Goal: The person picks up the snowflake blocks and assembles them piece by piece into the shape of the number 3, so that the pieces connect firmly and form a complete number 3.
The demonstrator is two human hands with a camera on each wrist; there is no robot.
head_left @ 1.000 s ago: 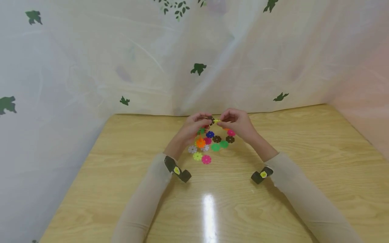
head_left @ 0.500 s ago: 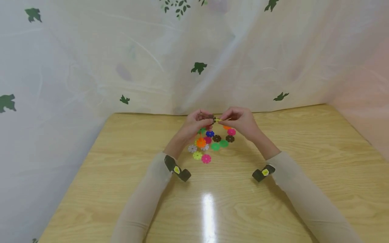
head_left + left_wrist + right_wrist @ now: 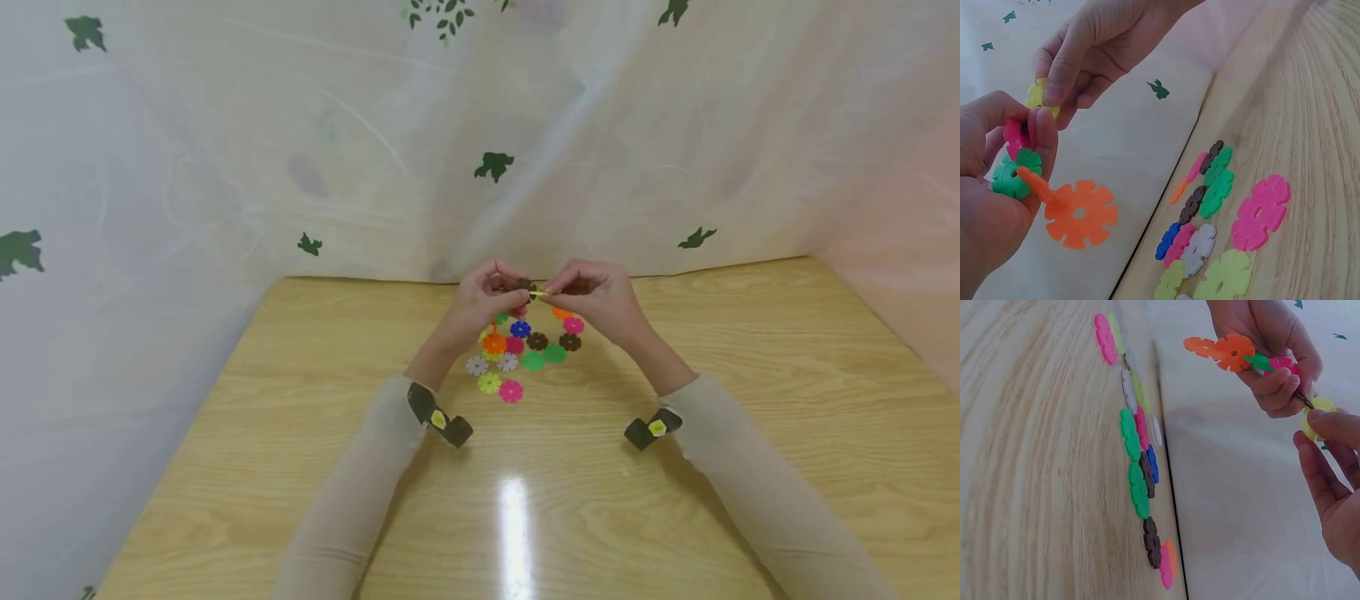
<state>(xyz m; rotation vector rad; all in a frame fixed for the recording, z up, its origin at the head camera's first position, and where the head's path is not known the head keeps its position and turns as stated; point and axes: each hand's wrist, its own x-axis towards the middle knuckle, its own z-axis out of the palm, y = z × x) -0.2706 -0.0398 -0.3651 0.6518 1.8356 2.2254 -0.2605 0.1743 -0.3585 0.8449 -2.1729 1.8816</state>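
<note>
My left hand (image 3: 480, 304) holds a chain of notched plastic flower discs. In the left wrist view the chain has an orange disc (image 3: 1088, 215) at its free end, then a second orange one, a green disc (image 3: 1010, 181) and a pink disc (image 3: 1016, 137). A dark brown disc (image 3: 524, 286) sits by the left fingertips. My right hand (image 3: 600, 300) pinches a yellow disc (image 3: 1322, 409) between thumb and fingers. The yellow disc's edge meets the brown one; how deep the slots engage is hidden by fingers.
Several loose discs lie on the wooden table (image 3: 337, 467) below the hands, among them a pink disc (image 3: 511, 391), a blue disc (image 3: 521, 329) and a green disc (image 3: 534, 361). A pale curtain (image 3: 375, 167) with green prints hangs behind the table's far edge.
My right hand has shifted its hold on the yellow disc, which stays at the brown disc. Both hands have risen slightly in the view. The loose discs on the table stay in place.
</note>
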